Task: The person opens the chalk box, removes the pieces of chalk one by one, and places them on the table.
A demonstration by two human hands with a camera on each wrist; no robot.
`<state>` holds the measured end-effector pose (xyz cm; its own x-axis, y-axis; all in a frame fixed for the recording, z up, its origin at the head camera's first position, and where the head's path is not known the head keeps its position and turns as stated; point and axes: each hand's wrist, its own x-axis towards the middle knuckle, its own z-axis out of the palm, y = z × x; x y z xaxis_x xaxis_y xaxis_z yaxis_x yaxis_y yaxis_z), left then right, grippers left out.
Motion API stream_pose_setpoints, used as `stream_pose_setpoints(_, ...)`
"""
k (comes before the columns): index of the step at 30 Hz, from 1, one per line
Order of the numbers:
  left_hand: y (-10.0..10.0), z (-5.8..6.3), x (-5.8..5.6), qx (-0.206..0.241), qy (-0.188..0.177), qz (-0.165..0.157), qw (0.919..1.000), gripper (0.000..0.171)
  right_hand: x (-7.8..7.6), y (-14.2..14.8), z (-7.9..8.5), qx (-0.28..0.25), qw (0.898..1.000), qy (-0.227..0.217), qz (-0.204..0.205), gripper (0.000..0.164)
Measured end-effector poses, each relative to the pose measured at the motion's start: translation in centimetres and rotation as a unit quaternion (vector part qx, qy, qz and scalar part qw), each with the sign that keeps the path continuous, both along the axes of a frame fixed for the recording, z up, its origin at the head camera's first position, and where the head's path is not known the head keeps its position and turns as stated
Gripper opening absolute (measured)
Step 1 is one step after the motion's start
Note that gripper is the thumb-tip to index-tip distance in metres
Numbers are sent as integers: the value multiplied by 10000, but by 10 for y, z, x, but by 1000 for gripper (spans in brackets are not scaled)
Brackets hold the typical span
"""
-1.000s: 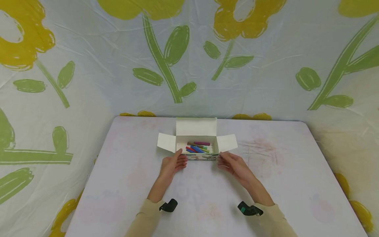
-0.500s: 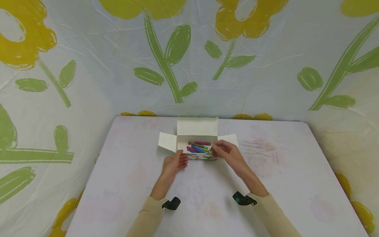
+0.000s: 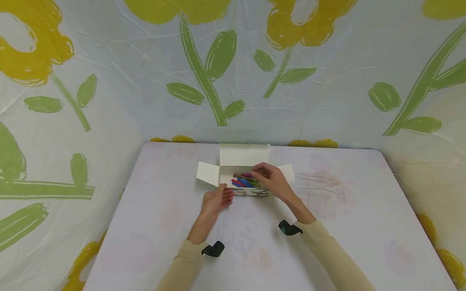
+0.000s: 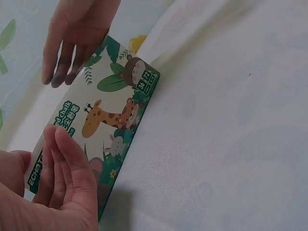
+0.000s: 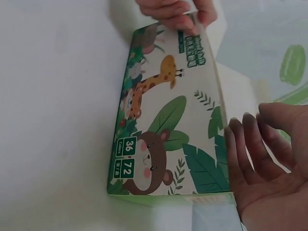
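An open cardboard chalk box [image 3: 251,192] stands near the table's far edge, its front printed with a giraffe, a bear and leaves. Several coloured chalk sticks [image 3: 244,182], among them blue, red, green and purple, lie inside. At the box's left front corner my left hand [image 3: 215,201] grips the front wall, thumb at the rim and fingers against the printed side. My right hand [image 3: 271,180] reaches over the right part of the box with loosely bent fingers. In the right wrist view, no chalk shows in the right hand [image 5: 272,168]; its fingertips are beyond the front rim.
The box's lid [image 3: 244,154] stands up at the back, and a left flap [image 3: 208,173] and right flap [image 3: 288,172] spread sideways. Faint coloured smudges mark the pale table [image 3: 236,254]. A flower-printed cloth [image 3: 145,60] hangs behind and at both sides.
My right hand has left the box's right front corner and moved forward and left over the opening. The left hand keeps its grip; the box and chalk sticks stay put.
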<state>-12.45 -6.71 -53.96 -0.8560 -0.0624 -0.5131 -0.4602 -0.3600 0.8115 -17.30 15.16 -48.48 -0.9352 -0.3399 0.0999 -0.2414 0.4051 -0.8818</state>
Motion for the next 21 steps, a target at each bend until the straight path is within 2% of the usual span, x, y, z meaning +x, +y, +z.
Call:
stream_pose_setpoints(4,1,-1,-1,41,-9,-12,10000,36,-8,-5,-6,261,9994,158,188,21)
stream_pose_setpoints(8,0,0,-1,84,17,-42,10000,37,-16,-9,-10,623,9960,321,552,19)
stream_pose_setpoints(14,-1,3,1,145,110,-117,9998,40,-24,-14,-11,1453,9834,398,1012,18)
stream_pose_setpoints(21,0,0,1,254,160,15,9995,36,-31,-26,-11,2094,9692,165,1285,22)
